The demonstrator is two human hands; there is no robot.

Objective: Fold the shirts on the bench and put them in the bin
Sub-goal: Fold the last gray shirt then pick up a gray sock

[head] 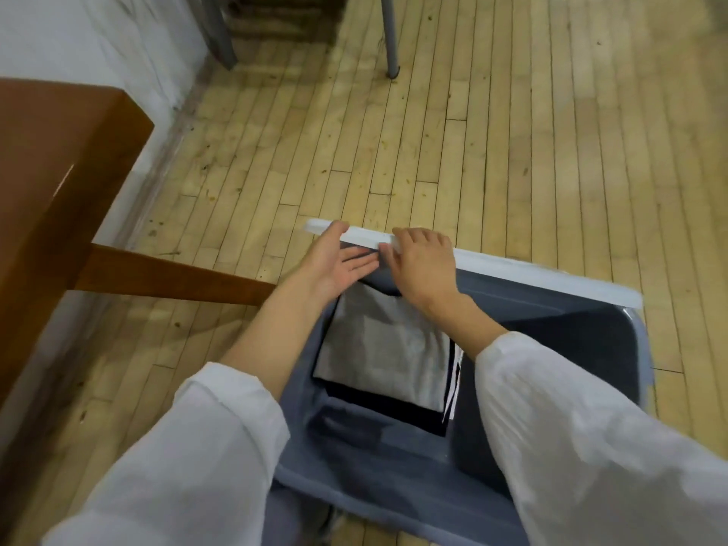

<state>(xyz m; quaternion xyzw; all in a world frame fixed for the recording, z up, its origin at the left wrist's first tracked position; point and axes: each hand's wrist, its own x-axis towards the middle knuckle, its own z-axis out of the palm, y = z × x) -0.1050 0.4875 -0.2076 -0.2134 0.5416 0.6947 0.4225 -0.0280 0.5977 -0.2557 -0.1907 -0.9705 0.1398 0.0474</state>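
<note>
Now left grip (335, 264) flat and empty, right grip (423, 262) around bin (532, 274) rim.

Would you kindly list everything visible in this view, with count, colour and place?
bin: one, blue-grey with a paler rim, on the floor
grey shirt: one, folded, top of the stack in the bin
black shirt: one, under the grey shirt
striped fabric: one edge, black and white, right side of the stack
bench: one, reddish-brown wood, left
metal legs: two, grey, top
floor: pale wooden boards
wall: white, upper left
sleeves: two, white, bottom
left hand: fingers straight, at the bin's far rim
right hand: fingers bent, at the far rim
</note>
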